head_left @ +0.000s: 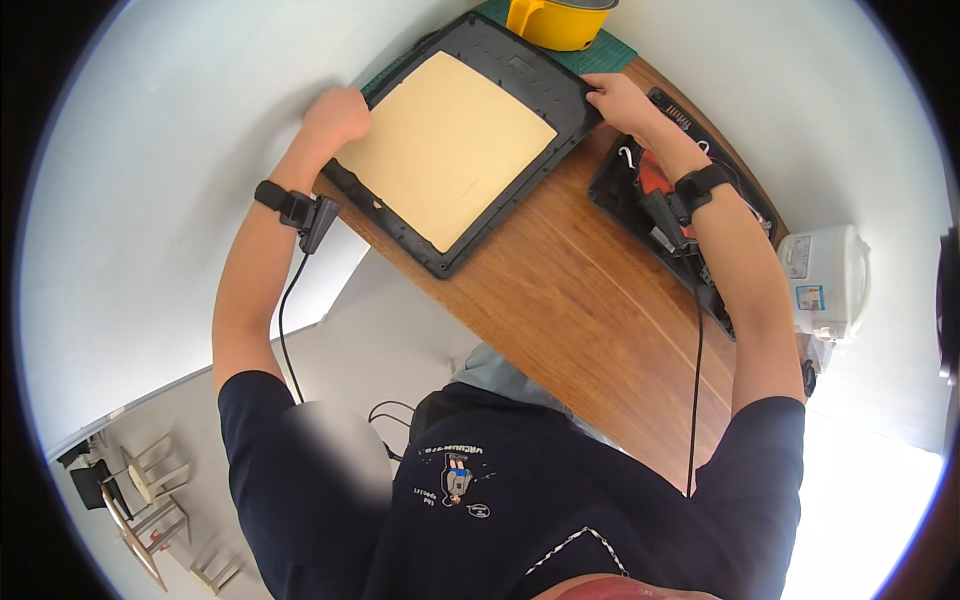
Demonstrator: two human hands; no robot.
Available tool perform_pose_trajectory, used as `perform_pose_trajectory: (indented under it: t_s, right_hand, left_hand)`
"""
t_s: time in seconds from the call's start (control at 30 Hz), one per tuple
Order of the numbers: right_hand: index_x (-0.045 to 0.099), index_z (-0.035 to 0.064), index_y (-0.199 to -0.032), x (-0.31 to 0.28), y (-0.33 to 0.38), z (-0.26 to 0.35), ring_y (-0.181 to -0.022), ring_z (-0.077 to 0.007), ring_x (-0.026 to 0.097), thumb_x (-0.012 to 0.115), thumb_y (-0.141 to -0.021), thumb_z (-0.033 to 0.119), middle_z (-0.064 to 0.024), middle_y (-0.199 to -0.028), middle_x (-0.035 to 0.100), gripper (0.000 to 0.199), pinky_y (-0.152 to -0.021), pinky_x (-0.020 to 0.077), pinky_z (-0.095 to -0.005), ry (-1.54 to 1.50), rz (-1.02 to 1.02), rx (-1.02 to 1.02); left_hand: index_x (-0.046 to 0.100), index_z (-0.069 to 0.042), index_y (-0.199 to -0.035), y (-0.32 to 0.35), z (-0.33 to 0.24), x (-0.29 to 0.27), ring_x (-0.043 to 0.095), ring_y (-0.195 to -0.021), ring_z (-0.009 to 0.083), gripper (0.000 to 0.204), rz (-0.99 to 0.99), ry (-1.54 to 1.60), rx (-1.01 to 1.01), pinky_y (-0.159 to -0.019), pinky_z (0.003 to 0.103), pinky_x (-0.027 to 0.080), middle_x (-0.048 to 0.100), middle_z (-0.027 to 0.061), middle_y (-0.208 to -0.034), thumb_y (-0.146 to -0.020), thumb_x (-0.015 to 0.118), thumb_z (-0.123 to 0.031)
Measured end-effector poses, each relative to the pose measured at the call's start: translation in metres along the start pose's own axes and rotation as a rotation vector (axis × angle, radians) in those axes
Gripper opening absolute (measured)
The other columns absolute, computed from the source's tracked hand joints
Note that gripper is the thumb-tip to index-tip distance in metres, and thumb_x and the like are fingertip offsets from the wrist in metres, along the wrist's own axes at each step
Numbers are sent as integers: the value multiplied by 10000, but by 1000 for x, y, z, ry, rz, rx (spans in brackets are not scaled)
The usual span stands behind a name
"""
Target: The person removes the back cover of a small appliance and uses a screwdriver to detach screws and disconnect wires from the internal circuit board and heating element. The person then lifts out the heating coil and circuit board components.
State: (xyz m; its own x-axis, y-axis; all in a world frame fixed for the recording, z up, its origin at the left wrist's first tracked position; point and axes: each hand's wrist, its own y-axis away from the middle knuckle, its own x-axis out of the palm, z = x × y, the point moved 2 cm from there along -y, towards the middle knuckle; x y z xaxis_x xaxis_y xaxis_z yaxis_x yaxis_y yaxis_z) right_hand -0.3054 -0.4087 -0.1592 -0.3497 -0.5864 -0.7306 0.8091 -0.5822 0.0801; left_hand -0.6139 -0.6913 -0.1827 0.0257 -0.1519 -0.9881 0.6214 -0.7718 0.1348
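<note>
A flat black plastic panel [520, 75] with a pale yellow sheet [450, 150] over most of its face lies aslant at the far left part of the wooden table [560, 270]. My left hand [340, 115] is closed on the panel's left edge, its fingertips hidden. At the far right corner, my right hand [620, 103] grips the panel with the thumb showing near its edge. The sheet's left edge looks ragged, with a small torn bit near the panel's near side. Straps with small black devices circle both my wrists.
Under my right forearm sits an open black casing [610, 190] holding wires and an orange part [652, 175]. A yellow pot-like container [560, 25] stands on a green mat [612, 55] at the back. A white appliance [830, 285] is at the right; chairs [155, 475] stand lower left.
</note>
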Motion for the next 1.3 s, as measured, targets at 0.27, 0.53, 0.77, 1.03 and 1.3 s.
perform_pose_trajectory:
  t_s: [0.27, 0.53, 0.77, 1.03, 1.3]
  right_hand:
    - [650, 52, -1357, 4, -2, 13, -1178, -410, 645, 611, -965, 153, -237, -1251, 694, 407, -1026, 512, -470, 534, -94, -106]
    - [675, 53, -1309, -4, -7, 5, -1106, -424, 655, 632, -970, 190, -245, -1152, 692, 369, -963, 536, -494, 634, -172, -228]
    - [698, 98, -1256, -57, 37, -10, -1049, -407, 674, 638, -959, 204, -204, -1117, 675, 321, -926, 564, -488, 598, -356, -364]
    - [685, 112, -1300, -200, 146, -56, -1016, -271, 710, 645, -998, 210, -121, -1114, 713, 320, -930, 564, -377, 441, -504, -218]
    - [703, 107, -1289, -325, 316, -191, -991, -215, 726, 650, -990, 197, -101, -1091, 761, 317, -901, 559, -345, 188, -695, 127]
  left_hand:
    - [784, 5, -1023, 6, -14, -17, 733, -1003, 402, 286, -9, -67, -83, -848, 490, 603, 749, 239, -1068, -884, 567, -119]
    - [790, -15, -1008, -6, -31, -24, 743, -984, 395, 269, -53, -154, -30, -834, 492, 611, 758, 224, -1049, -897, 570, -121]
    - [767, -21, -983, -4, -118, -66, 747, -938, 396, 265, -201, -110, 128, -805, 498, 599, 766, 202, -1014, -946, 534, -142]
    - [696, -78, -1142, 0, -314, -130, 710, -1025, 381, 315, -314, 236, 429, -873, 496, 560, 747, 185, -1074, -1042, 462, -264]
    - [680, -83, -1177, 11, -527, -156, 662, -1075, 347, 346, -278, 524, 720, -933, 443, 526, 699, 139, -1123, -1033, 549, -368]
